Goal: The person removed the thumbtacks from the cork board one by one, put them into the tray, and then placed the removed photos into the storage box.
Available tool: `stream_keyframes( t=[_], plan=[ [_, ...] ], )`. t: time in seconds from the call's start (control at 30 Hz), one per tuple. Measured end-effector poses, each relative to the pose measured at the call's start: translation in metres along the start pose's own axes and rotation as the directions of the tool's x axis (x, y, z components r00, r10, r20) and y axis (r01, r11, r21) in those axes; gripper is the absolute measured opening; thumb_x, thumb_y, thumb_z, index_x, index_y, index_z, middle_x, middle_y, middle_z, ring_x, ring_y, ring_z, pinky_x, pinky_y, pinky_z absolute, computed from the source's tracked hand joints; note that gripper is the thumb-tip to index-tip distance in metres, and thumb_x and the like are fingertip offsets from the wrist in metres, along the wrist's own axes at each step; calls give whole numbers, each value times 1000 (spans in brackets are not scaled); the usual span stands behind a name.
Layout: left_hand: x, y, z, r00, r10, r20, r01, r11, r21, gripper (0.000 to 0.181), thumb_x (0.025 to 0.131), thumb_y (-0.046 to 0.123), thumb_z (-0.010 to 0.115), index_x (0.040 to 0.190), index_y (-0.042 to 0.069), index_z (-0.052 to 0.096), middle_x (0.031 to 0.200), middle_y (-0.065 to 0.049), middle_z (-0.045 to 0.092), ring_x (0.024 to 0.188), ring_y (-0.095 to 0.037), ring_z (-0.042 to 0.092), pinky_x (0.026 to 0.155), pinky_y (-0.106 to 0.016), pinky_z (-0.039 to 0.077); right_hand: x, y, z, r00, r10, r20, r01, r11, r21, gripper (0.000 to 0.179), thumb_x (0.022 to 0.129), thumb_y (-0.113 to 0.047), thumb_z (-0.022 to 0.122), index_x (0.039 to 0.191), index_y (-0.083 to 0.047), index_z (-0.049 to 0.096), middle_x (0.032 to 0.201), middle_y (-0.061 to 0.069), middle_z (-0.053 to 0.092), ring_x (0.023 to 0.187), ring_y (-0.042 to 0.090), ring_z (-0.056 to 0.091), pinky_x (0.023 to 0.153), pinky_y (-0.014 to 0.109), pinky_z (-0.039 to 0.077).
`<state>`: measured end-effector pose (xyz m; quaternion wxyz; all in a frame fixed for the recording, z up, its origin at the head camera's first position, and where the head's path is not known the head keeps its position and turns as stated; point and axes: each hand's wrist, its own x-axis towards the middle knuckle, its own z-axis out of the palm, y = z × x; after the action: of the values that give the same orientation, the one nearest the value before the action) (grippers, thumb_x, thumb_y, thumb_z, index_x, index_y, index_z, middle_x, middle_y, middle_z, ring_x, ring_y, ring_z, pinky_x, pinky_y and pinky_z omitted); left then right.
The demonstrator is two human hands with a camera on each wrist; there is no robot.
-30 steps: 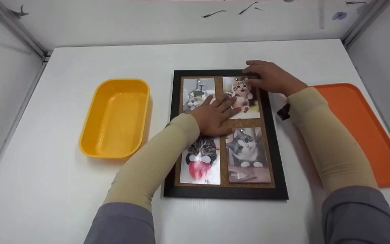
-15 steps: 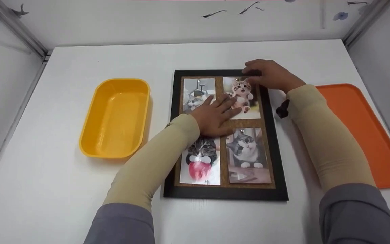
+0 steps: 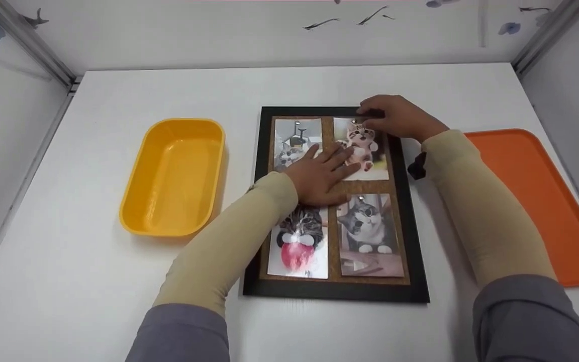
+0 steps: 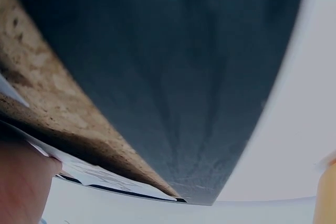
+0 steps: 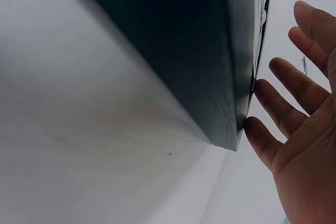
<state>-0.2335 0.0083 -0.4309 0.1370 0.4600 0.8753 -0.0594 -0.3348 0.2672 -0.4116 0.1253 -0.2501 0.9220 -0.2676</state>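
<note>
A black-framed cork board [image 3: 365, 187] lies flat on the table with cat photos fixed to it. My left hand [image 3: 319, 176] is spread over its middle, palm down, covering parts of the left photos. The upper right photo [image 3: 362, 151] shows a kitten and has a small pin [image 3: 354, 122] at its top. My right hand [image 3: 405, 118] is at the board's upper right corner, its thumb by that photo. In the right wrist view the fingers [image 5: 281, 108] are loosely spread, with fingertips right at the frame's edge. The lower right cat photo [image 3: 370, 236] is uncovered, also pinned at its top.
A yellow tub [image 3: 179, 181] stands left of the board. To the right an orange tray [image 3: 520, 176] lies partly under my right forearm. White walls with flower and fish patterns enclose the white table [image 3: 68, 281] at the back and sides.
The head view has tilted slightly, so everything sits a little lower. My right hand has shifted very slightly left along the board's corner. The left hand stays where it was.
</note>
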Motion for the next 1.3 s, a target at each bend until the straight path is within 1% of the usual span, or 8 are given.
stream_keyframes(
  t=[0.2, 0.43, 0.67, 0.87, 0.97, 1.17, 1.3],
  plan=[
    [1, -1, 2, 1000, -5, -3, 5, 1000, 1, 75, 97, 71, 12, 159, 33, -6, 165, -1, -13, 150, -27, -12, 119, -53, 0, 5, 2, 3, 1000, 24, 20, -24, 1000, -12, 36, 99, -26, 62, 131, -10, 62, 140, 11, 54, 133, 32, 44, 110, 53, 32],
    [4, -1, 5, 1000, -8, -3, 8, 1000, -6, 76, 96, 72, 12, 159, 34, -6, 165, 0, -13, 150, -26, -13, 119, -53, -2, 9, 7, 7, 999, -45, 15, 45, 999, -12, 33, 98, -19, 63, 127, -6, 65, 134, 13, 55, 128, 32, 46, 109, 53, 33],
    [4, 0, 3, 1000, -2, -5, 2, 1000, 20, 75, 97, 71, 13, 159, 33, -5, 166, -2, -11, 151, -27, -11, 119, -53, 0, 8, 7, 9, 999, -47, 18, 48, 996, -80, 35, 98, -21, 61, 131, -7, 63, 136, 15, 49, 130, 36, 40, 107, 59, 30],
    [1, 0, 1, 1000, -9, -5, 10, 1000, 14, 75, 97, 71, 14, 159, 33, -5, 166, -2, -11, 151, -27, -11, 119, -53, -1, 10, 1, 10, 999, -53, 1, 53, 989, -139, 36, 99, -24, 60, 130, -8, 63, 135, 16, 49, 128, 38, 40, 106, 64, 26],
    [1, -1, 2, 1000, -13, -3, 13, 1000, 16, 75, 97, 71, 14, 159, 33, -6, 166, -1, -12, 150, -27, -12, 119, -53, -1, 11, 0, 12, 999, -53, -9, 52, 987, -150, 35, 100, -25, 57, 130, -8, 63, 134, 15, 50, 126, 37, 40, 105, 64, 26],
    [3, -1, 4, 1000, -11, -7, 11, 1000, 17, 75, 97, 71, 14, 159, 33, -5, 166, -1, -12, 151, -27, -11, 119, -53, 0, 12, -2, 13, 998, -60, -18, 56, 982, -182, 31, 102, -21, 52, 129, -8, 61, 133, 17, 49, 124, 39, 40, 102, 66, 27],
    [5, 0, 4, 1000, -11, -8, 11, 1000, 14, 75, 97, 71, 14, 159, 33, -5, 166, -1, -11, 151, -27, -11, 119, -53, 0, 14, -1, 15, 997, -72, -35, 63, 974, -217, 30, 101, -18, 53, 128, -8, 61, 132, 17, 50, 121, 39, 42, 100, 63, 30]
  ],
)
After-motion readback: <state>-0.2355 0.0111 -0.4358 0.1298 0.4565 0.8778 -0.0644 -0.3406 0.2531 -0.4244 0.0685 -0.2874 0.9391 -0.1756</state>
